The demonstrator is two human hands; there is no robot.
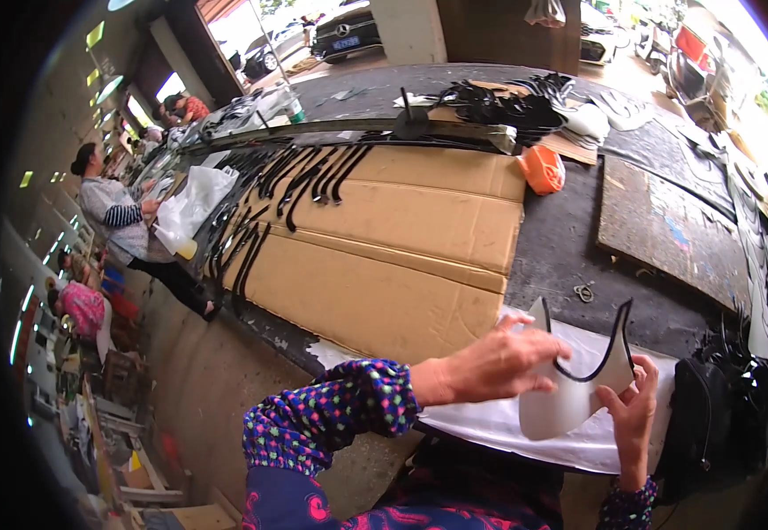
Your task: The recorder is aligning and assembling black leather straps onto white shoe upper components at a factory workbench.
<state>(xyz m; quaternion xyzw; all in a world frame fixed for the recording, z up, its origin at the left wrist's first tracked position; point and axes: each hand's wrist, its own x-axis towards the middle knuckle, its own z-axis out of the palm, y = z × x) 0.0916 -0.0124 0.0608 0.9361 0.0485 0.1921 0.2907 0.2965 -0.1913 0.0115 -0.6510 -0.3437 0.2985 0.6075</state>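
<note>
A white, curved, flexible piece (547, 415) with black trim along its U-shaped upper edge is held up in front of me. My right hand (633, 402) grips its right side, thumb on the near face and fingers behind. My left hand (512, 360) is at the left part of the trimmed edge, with thumb and forefinger on either side of the black trim; the exact contact is partly hidden. Beneath lies a white cloth or sheet (481, 424) on the dark table. Several curved black strips (335, 181) lie in rows on brown cardboard (375, 287).
An orange bag (543, 170) and a speckled board (671, 234) sit beyond my hands. A black bag (711, 411) is at my right. Black pieces (507, 102) are heaped at the back. A person (119, 208) stands at the left holding translucent plastic (194, 203).
</note>
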